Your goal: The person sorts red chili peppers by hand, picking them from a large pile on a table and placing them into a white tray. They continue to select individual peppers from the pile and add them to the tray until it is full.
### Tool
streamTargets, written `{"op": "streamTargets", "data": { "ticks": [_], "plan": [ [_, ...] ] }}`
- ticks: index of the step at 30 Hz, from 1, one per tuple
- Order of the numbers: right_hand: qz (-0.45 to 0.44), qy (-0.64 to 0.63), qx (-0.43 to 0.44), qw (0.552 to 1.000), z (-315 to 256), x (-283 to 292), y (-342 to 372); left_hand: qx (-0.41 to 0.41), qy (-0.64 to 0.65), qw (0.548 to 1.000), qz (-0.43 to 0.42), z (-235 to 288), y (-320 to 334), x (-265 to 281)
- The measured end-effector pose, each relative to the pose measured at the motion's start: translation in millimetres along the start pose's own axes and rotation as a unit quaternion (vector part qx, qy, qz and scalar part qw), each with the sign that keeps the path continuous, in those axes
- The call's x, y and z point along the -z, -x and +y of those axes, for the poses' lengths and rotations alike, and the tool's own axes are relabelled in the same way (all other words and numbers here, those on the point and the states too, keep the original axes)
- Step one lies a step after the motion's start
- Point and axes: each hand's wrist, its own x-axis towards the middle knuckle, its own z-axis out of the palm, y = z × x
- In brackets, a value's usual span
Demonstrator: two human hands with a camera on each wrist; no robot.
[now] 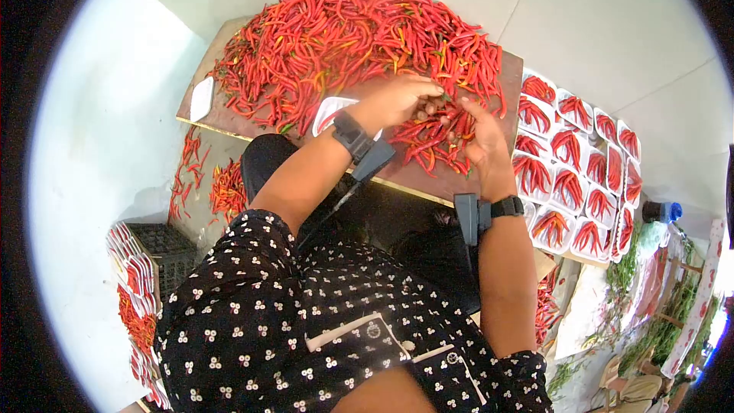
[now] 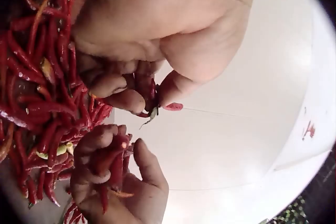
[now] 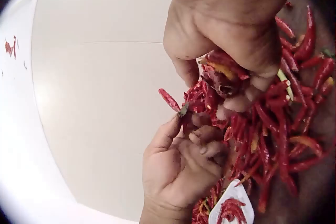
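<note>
My left hand (image 1: 405, 99) pinches a single red chili (image 3: 169, 99) between thumb and fingertips, and a green stem end shows at the pinch. Facing it, my right hand (image 1: 487, 145) curls its fingers round a small bunch of red chilies (image 2: 113, 163), one of them orange-tipped. Both hands hover over the front right part of the board (image 1: 367, 159), above loose chilies (image 1: 428, 141). Behind them spreads a large heap of red chilies (image 1: 359, 30) with some orange and green ones. A white foam tray (image 1: 323, 116) with chilies lies partly hidden under my left wrist.
Rows of white trays packed with chilies (image 1: 567, 187) stand to the right of the board. Another white tray (image 1: 202, 99) lies at its left edge. More chilies (image 1: 228, 191) and a black crate (image 1: 160, 241) are lower left. A wall rises behind the board.
</note>
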Motion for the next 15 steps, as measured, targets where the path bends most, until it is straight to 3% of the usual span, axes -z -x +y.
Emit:
{"op": "streamTargets", "data": {
  "ticks": [5, 8, 12, 15],
  "plan": [
    [-0.033, 0.007, -0.023, 0.999, 5, 3, -3, 0.003, -0.019, 1.000, -0.008, -7, 2, -6],
    [-0.004, 0.018, 0.004, 1.000, 5, 0, -3, -0.042, -0.129, 0.991, -0.014, -7, 7, -8],
    [0.047, 0.003, 0.077, 0.996, 5, 9, -11, -0.020, -0.150, 0.988, -0.042, -13, 18, -8],
    [0.056, -0.017, 0.095, 0.994, -6, 13, -6, -0.049, -0.239, 0.969, -0.028, -16, 26, -2]
  ]
}}
